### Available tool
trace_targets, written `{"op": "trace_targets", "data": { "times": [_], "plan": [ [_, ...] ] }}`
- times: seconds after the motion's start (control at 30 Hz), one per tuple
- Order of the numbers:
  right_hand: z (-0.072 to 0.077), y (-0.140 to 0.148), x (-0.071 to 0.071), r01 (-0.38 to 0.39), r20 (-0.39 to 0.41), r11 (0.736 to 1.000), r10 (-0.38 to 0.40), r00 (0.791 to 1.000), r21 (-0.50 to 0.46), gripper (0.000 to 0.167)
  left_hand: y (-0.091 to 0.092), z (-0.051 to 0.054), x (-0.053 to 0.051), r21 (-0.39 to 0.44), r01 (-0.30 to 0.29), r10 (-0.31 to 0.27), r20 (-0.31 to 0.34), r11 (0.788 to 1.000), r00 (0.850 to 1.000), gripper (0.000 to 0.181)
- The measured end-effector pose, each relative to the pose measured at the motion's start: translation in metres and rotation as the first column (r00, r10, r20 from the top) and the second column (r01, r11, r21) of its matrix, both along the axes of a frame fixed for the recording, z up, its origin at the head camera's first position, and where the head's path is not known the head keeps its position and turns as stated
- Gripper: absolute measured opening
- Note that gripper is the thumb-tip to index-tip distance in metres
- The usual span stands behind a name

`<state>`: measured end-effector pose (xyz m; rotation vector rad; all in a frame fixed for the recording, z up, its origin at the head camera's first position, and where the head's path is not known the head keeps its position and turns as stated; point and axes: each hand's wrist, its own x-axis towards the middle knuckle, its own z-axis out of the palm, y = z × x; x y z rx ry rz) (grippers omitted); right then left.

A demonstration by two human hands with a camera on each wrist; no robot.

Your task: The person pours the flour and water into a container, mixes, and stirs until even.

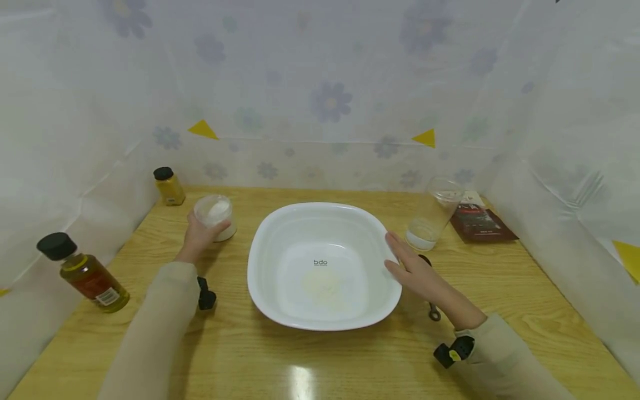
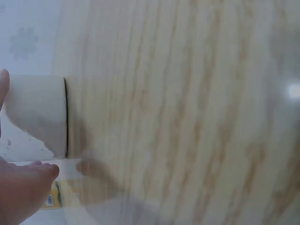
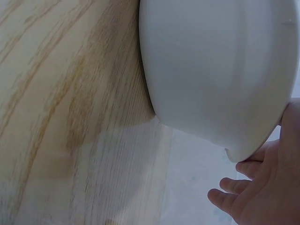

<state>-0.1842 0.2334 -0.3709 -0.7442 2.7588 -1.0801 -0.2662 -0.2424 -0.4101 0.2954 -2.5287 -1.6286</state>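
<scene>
On the left side of the table, my left hand [image 1: 198, 236] holds a clear jar [image 1: 220, 226] of white powder, the thumb across its near side. In the left wrist view the jar [image 2: 35, 117] lies between the thumb and the fingers [image 2: 28, 185]. A white basin [image 1: 320, 216] stands in the middle, with pale powder [image 1: 325, 286] on its bottom. My right hand [image 1: 417, 272] rests at the basin's right rim, fingers extended. The right wrist view shows these fingers [image 3: 234, 185] outside the rim, one touching it; the thumb is hidden there.
An oil bottle [image 1: 95, 280] stands at the left edge, a yellow jar with a black lid [image 1: 171, 189] at the back left. Right of the basin are a clear container with some white contents [image 1: 432, 214], a dark brown packet [image 1: 482, 223] and a dark measuring spoon [image 1: 434, 314], partly hidden.
</scene>
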Motion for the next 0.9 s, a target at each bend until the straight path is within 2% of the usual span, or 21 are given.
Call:
{"op": "trace_targets", "data": {
  "times": [0.13,0.3,0.5,0.63,0.77,0.9],
  "plan": [
    [-0.001,-0.001,0.0,-0.003,-0.003,1.0,0.003,1.0,0.003,0.063,-0.001,0.009,0.004,-0.017,0.033,-0.033,-0.021,0.999,0.999,0.108],
    [0.001,0.0,0.001,-0.001,-0.003,1.0,0.001,1.0,-0.004,0.063,0.0,0.03,0.012,-0.095,0.078,-0.086,-0.078,0.992,0.993,0.108],
    [0.001,0.0,0.001,-0.004,-0.003,1.0,0.004,1.0,0.001,0.063,0.006,0.053,0.02,-0.181,0.164,-0.186,-0.108,0.97,0.977,0.103],
    [0.001,0.0,0.001,-0.003,-0.003,1.0,0.003,1.0,0.001,0.063,0.016,0.065,0.029,-0.206,0.227,-0.252,-0.101,0.952,0.963,0.101],
    [0.0,0.0,0.0,0.004,-0.01,1.0,-0.004,1.0,0.01,0.063,0.026,0.071,0.041,-0.193,0.297,-0.317,-0.084,0.935,0.945,0.097],
    [0.0,-0.001,-0.001,0.012,-0.015,1.0,-0.012,1.0,0.014,0.063,0.035,0.071,0.052,-0.195,0.366,-0.384,-0.061,0.91,0.921,0.092]
  ]
}}
